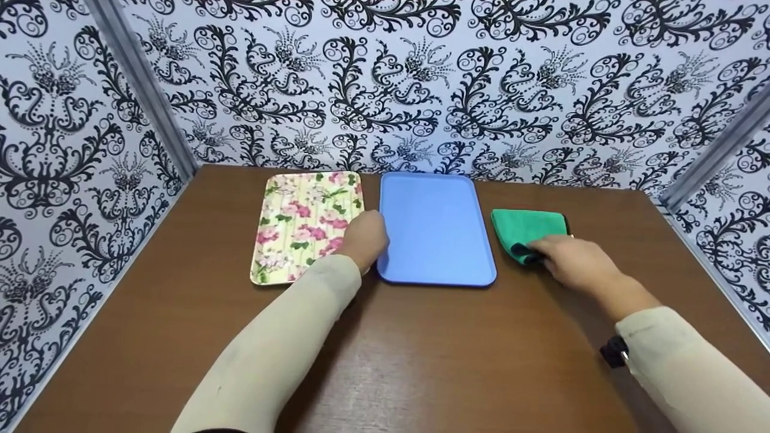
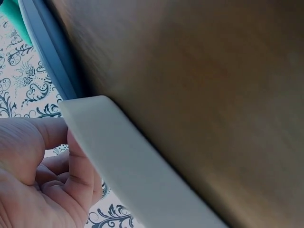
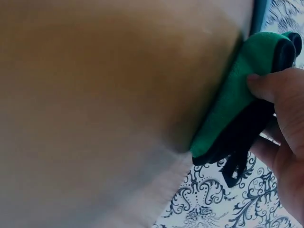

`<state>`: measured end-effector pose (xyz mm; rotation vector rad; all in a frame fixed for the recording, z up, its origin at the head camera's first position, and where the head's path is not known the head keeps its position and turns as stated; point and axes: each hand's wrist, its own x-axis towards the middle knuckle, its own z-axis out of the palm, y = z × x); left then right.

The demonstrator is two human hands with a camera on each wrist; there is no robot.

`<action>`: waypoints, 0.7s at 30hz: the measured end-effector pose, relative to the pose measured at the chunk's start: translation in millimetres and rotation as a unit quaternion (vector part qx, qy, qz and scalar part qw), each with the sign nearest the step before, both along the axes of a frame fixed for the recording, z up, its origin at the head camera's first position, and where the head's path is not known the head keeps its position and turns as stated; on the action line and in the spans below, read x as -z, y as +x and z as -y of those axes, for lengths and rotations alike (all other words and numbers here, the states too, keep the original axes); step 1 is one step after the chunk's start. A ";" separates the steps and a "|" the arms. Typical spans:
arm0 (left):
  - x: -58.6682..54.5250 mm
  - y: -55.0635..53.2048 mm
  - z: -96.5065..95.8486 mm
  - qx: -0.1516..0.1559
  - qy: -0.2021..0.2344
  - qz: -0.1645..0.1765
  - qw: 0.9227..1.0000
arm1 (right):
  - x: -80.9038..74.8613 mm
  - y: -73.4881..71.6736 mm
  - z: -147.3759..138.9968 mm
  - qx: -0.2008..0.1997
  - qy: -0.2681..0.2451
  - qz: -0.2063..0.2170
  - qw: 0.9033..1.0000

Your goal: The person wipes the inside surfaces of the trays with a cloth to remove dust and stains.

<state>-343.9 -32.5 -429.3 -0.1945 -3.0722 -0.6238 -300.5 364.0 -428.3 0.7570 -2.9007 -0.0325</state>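
My left hand is at the right edge of a floral tray, its fingers curled. In the left wrist view its thumb and fingers pinch the pale rim of the floral tray. Just right of this hand lies a plain blue tray. With my right hand I grip the near edge of a folded green cloth with black edging. The right wrist view has the thumb pressed on top of the cloth and fingers underneath, with a black loop hanging from it.
Both trays and the cloth lie in a row toward the back of a brown wooden table. Patterned black-and-white walls enclose the table at the back and sides. A small black object sits at my right wrist.
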 end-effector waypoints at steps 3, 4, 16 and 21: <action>-0.1 -1.1 0.1 -0.006 -0.010 0.001 1.000 | 6.0 6.1 4.3 -0.012 0.035 -0.005 0.999; -0.1 -1.4 0.5 -0.008 -0.012 0.001 1.000 | 6.8 7.6 6.5 -0.012 0.048 -0.002 0.999; 0.2 2.9 2.7 -0.021 -0.002 0.026 0.999 | -0.8 14.8 13.6 -0.022 0.126 0.007 0.992; -10.2 8.1 7.0 -0.016 0.014 0.046 0.999 | -28.2 9.3 20.2 0.003 0.087 0.092 0.992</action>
